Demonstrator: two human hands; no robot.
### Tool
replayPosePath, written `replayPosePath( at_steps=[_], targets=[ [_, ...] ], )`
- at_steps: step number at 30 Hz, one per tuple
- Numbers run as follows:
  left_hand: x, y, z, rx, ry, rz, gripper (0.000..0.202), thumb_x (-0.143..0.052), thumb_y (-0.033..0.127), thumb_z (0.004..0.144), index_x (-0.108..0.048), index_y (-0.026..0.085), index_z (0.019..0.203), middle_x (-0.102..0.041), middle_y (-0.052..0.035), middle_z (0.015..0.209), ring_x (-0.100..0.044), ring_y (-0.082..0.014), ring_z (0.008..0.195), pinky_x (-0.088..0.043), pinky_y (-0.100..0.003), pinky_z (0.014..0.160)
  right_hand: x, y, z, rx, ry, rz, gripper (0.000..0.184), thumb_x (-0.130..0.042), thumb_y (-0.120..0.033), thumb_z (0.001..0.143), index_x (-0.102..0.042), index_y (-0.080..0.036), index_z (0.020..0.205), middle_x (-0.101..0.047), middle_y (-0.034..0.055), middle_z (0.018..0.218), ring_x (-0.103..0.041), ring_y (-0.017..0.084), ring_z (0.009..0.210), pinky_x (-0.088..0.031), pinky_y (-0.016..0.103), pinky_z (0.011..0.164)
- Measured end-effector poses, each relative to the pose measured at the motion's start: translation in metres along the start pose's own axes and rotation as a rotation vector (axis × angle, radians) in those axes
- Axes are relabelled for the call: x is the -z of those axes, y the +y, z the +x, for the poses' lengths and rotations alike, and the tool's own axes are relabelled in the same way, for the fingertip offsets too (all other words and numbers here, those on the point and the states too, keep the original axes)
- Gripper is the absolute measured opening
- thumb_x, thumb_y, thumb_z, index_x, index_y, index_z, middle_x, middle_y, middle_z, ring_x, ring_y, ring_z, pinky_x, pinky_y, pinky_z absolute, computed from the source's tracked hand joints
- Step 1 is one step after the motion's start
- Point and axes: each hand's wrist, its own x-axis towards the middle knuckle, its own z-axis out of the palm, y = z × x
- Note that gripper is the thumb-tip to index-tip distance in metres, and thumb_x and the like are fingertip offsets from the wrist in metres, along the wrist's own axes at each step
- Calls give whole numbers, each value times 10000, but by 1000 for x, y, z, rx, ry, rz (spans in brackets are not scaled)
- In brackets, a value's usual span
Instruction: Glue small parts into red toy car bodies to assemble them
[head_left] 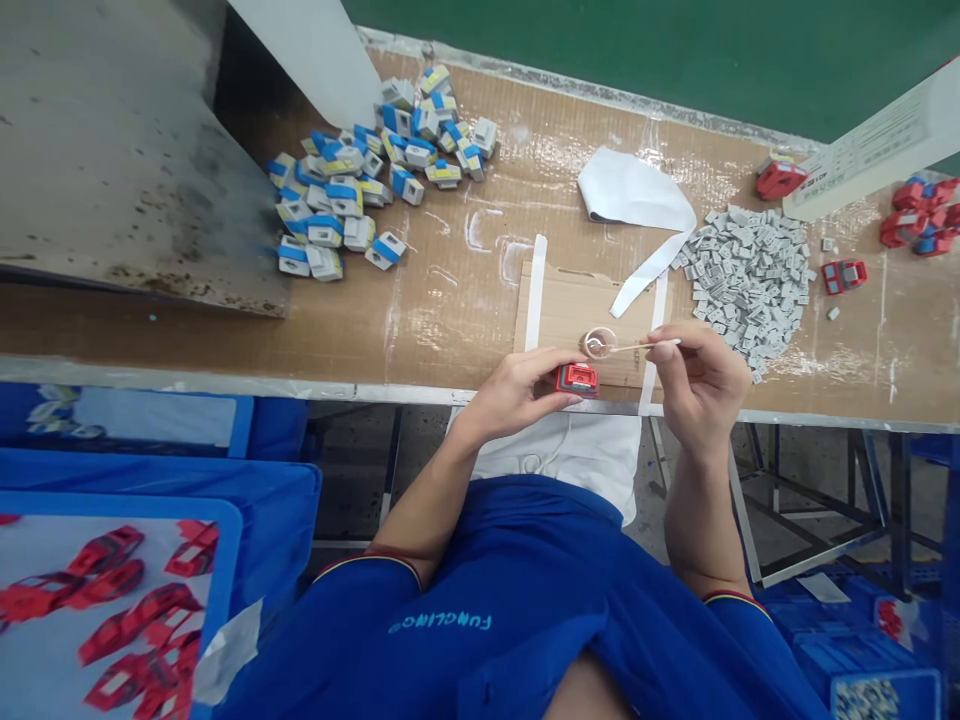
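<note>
My left hand (pixel 517 393) grips a red toy car body (pixel 577 379) at the table's front edge, its hollow side facing up. Between the fingertips of my right hand (pixel 697 380) is a cotton swab (pixel 646 345), held nearly level. The swab's far end reaches to a small clear cup (pixel 599 343), whose contents I cannot make out. That cup stands on a cardboard piece (pixel 562 310), just beyond the car body. To the right of the cup lies a heap of small grey parts (pixel 750 280), close behind my right hand.
Several blue, yellow and white parts (pixel 345 195) lie in a pile at the back left, beside a metal box (pixel 135 150). A white cloth (pixel 630 190) lies behind the cup. More red toy cars (pixel 844 276) are at the right. A blue crate (pixel 270 540) holds red bodies, lower left.
</note>
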Motion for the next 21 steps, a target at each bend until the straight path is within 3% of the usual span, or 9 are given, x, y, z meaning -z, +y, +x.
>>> replayPosePath(
  at_steps=[2,5,8,11,14,17,19,21],
  targets=[
    [0,0,-1,28,7,-59,415,-783,372,982,-729,149,1328,-819,-128,1202,-779,-207,975,-611,-292,837,-6,11,-1,-5,49,-32,162,-658,-319,1066,-770,-260,966,-781,41,906,-721,200,832,-554,346,701],
    [-1,-1,-2,68,8,-178,433,-812,371,955,-732,146,1317,-814,-136,1240,-790,-225,1056,-628,-308,910,-19,28,-3,-23,17,-97,196,-639,-357,1070,-790,-252,1003,-765,57,945,-721,203,868,-569,345,704],
    [-1,-2,-3,100,12,-286,457,-850,372,925,-741,145,1307,-820,-129,1216,-796,-220,1049,-637,-307,939,-28,37,-7,-35,-9,-165,255,-613,-415,1075,-786,-248,1161,-750,93,1078,-736,217,931,-615,366,743],
    [-2,-2,-4,122,30,-351,471,-864,370,916,-750,150,1317,-824,-126,1209,-803,-214,1040,-645,-305,948,-28,30,-15,5,123,-247,386,-606,-436,1066,-690,-253,1396,-696,157,1288,-715,293,1137,-646,446,823],
    [-2,-3,-4,133,37,-383,489,-872,362,909,-751,162,1338,-815,-136,1264,-803,-228,1096,-645,-316,980,-23,8,-26,51,226,-239,308,-607,-326,1064,-691,-286,1357,-703,136,1185,-708,298,1092,-633,449,807],
    [-2,-6,-5,128,29,-407,509,-865,385,917,-744,183,1368,-812,-135,1271,-797,-235,1102,-643,-321,964,-23,-15,-37,44,25,-135,314,-665,-257,1034,-681,-301,1345,-730,95,1119,-724,248,951,-644,410,788],
    [0,-8,-5,117,23,-415,503,-848,403,934,-741,197,1380,-812,-128,1256,-792,-223,1074,-637,-304,931,-26,-25,-43,10,-103,-89,429,-693,-276,1026,-613,-294,1447,-736,111,1204,-742,251,991,-668,413,805],
    [1,-9,-5,102,16,-427,494,-844,415,939,-746,204,1375,-811,-122,1245,-787,-214,1061,-631,-290,918,-31,-29,-47,-8,-152,-62,475,-697,-278,1028,-580,-281,1488,-736,130,1262,-757,264,1056,-686,418,814]
  ],
)
